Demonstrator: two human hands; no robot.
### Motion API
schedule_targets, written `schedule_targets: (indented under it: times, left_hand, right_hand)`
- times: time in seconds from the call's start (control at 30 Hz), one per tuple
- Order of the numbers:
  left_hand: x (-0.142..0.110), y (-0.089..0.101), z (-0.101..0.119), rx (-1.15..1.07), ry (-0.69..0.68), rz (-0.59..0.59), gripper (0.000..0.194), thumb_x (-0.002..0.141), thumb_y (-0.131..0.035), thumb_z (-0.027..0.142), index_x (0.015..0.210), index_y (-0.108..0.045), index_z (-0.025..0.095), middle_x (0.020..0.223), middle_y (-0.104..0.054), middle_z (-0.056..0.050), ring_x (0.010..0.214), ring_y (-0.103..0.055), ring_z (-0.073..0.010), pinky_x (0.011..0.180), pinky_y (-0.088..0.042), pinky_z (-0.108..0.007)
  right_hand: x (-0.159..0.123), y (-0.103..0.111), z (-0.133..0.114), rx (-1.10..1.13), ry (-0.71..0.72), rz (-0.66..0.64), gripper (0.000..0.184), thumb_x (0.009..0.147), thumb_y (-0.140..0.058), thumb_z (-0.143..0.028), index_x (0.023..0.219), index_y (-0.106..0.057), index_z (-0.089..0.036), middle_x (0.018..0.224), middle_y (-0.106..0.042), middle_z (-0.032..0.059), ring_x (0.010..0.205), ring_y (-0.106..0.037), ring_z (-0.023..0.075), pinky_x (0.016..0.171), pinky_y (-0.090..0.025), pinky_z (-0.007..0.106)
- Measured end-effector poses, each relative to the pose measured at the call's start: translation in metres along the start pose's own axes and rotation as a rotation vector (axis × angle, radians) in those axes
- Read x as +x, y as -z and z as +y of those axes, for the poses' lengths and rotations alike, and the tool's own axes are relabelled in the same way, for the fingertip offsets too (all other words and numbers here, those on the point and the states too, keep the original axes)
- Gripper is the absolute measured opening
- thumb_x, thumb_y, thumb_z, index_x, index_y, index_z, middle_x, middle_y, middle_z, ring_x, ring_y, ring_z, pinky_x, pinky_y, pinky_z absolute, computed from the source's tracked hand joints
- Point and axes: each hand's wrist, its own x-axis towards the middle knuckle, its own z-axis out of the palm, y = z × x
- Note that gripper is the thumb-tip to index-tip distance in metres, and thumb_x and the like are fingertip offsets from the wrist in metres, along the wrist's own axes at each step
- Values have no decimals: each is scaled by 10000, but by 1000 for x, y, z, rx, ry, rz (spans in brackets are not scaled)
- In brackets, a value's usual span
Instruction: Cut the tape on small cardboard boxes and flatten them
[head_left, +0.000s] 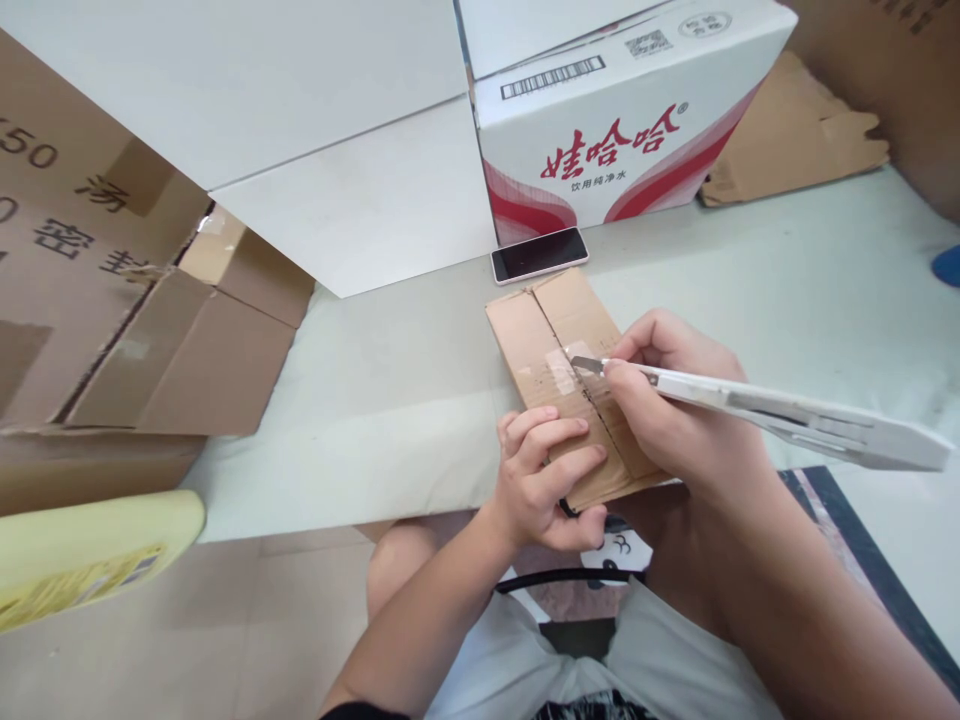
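A small brown cardboard box [517, 335] sits at the table's near edge, a seam running down its top with a piece of clear tape [561, 372] across the middle. My left hand [544, 465] grips the near left side of the box, fingers on top and thumb at the near edge. In my right hand [675, 390] is a white utility knife [795, 415], its handle pointing to the right. The knife's blade is out, and its tip touches or nearly touches the seam at the tape. My right hand hides part of the box's right side.
Behind the box lies a phone [540, 256], in front of a white and red carton [630, 130]. A white carton [360, 200] and large brown cartons [217, 350] stand to the left. A yellow bottle [97, 550] is at lower left. Flat cardboard [802, 140] lies at back right.
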Motion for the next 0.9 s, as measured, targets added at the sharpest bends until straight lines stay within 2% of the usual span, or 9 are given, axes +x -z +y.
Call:
schedule_targets:
  times: [0.9]
  left_hand:
    - [4, 1, 1, 32, -14, 9, 390, 890, -517, 497, 1123, -667, 222, 1087, -706, -100, 1123, -621, -275, 996, -490, -459]
  right_hand:
    - [0, 2, -2, 9, 45, -18, 93, 735, -594, -278, 693, -519, -241, 545, -546, -41, 470, -446, 103, 477, -342, 262]
